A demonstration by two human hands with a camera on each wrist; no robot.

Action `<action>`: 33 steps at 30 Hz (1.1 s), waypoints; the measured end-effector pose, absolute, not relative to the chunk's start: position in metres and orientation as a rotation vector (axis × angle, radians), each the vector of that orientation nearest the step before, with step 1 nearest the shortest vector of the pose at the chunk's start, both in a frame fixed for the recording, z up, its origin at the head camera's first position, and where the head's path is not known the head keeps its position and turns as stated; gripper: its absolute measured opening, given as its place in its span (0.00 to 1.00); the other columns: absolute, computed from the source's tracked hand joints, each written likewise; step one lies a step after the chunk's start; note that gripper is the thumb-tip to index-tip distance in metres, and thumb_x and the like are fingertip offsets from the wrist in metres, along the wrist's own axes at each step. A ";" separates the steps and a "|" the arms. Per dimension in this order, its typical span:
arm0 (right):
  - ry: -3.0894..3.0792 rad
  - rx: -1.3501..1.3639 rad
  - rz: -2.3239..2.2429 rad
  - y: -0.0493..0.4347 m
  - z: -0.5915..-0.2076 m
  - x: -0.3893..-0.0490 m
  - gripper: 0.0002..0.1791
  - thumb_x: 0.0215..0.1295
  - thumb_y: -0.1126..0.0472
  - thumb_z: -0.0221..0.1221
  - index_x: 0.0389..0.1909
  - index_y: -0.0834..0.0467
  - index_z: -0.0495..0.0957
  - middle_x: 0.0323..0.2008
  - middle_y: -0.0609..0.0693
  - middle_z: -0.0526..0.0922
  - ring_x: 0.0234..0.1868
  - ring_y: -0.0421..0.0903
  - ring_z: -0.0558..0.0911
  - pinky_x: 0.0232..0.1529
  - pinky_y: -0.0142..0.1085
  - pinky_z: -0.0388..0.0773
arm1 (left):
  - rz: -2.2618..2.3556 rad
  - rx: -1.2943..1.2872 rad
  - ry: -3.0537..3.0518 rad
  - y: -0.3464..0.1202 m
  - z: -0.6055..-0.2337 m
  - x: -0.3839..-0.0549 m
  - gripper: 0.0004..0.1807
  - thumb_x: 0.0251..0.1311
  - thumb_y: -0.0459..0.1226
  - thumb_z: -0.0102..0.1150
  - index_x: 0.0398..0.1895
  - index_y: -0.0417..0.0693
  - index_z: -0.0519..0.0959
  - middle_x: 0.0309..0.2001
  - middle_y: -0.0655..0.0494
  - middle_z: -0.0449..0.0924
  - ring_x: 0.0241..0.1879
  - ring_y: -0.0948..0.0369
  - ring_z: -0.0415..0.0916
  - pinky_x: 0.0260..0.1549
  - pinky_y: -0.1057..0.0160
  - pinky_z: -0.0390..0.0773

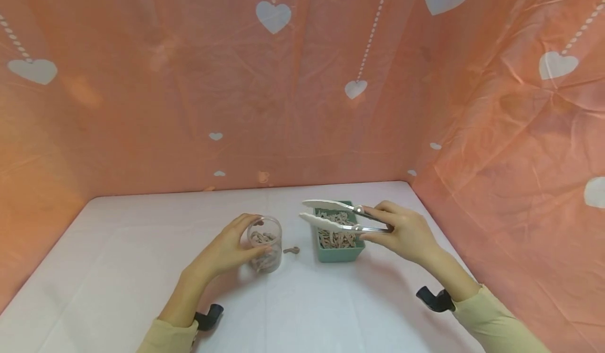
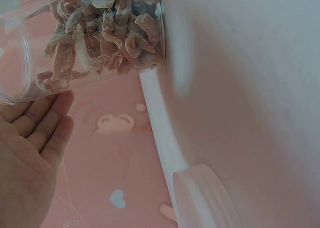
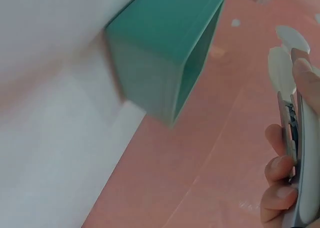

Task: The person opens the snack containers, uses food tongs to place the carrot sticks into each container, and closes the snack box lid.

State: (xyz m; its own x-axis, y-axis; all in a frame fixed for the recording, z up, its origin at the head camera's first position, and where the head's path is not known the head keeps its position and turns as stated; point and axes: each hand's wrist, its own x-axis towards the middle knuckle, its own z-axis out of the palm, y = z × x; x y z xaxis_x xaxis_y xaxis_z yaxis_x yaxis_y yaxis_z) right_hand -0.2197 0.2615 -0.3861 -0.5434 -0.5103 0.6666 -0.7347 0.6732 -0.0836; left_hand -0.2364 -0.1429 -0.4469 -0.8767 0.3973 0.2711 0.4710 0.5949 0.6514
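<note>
My left hand (image 1: 229,245) holds a clear plastic jar (image 2: 95,42), thumb on its near side and fingers round the far side. Brownish, dried-looking curled strips (image 2: 112,30) fill its lower part. In my right hand (image 1: 406,232) is a pair of tongs (image 1: 347,228) with white tips and metal arms, gripped by the arms. The tips stand apart, with nothing between them, above a green rectangular box (image 1: 338,256). More of the same strips (image 1: 337,237) lie inside that box.
One loose strip (image 1: 291,250) lies on the white-covered table (image 1: 156,237) between jar and box. A pale translucent round lid (image 2: 202,198) shows low in the left wrist view. An orange curtain (image 1: 302,106) with white hearts hangs behind and along the sides.
</note>
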 end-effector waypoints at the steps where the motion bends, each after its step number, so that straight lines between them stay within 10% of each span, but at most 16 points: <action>1: -2.285 0.952 0.460 0.265 -0.385 -0.220 0.31 0.48 0.46 0.80 0.52 0.57 0.89 0.36 0.42 0.83 0.24 0.34 0.73 0.23 0.25 0.67 | -1.158 -0.740 -2.718 -0.143 -0.447 -0.236 0.41 0.59 0.50 0.76 0.71 0.39 0.72 0.64 0.45 0.76 0.68 0.42 0.71 0.68 0.36 0.69; 33: -2.955 0.714 0.046 0.281 -0.362 -0.252 0.41 0.50 0.38 0.77 0.64 0.54 0.83 0.46 0.47 0.86 0.41 0.47 0.83 0.28 0.41 0.77 | -1.167 -0.739 -2.733 -0.143 -0.447 -0.237 0.42 0.59 0.51 0.76 0.72 0.41 0.71 0.65 0.47 0.76 0.68 0.44 0.71 0.69 0.37 0.69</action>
State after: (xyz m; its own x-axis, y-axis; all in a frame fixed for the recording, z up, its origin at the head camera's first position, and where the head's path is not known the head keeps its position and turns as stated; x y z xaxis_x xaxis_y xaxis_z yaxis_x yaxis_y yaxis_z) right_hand -0.2523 0.2813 -0.3617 -0.8850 -0.4535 0.1054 -0.4566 0.8897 -0.0055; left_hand -0.2368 -0.1430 -0.4467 -0.8806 0.3997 0.2543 0.4601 0.5937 0.6601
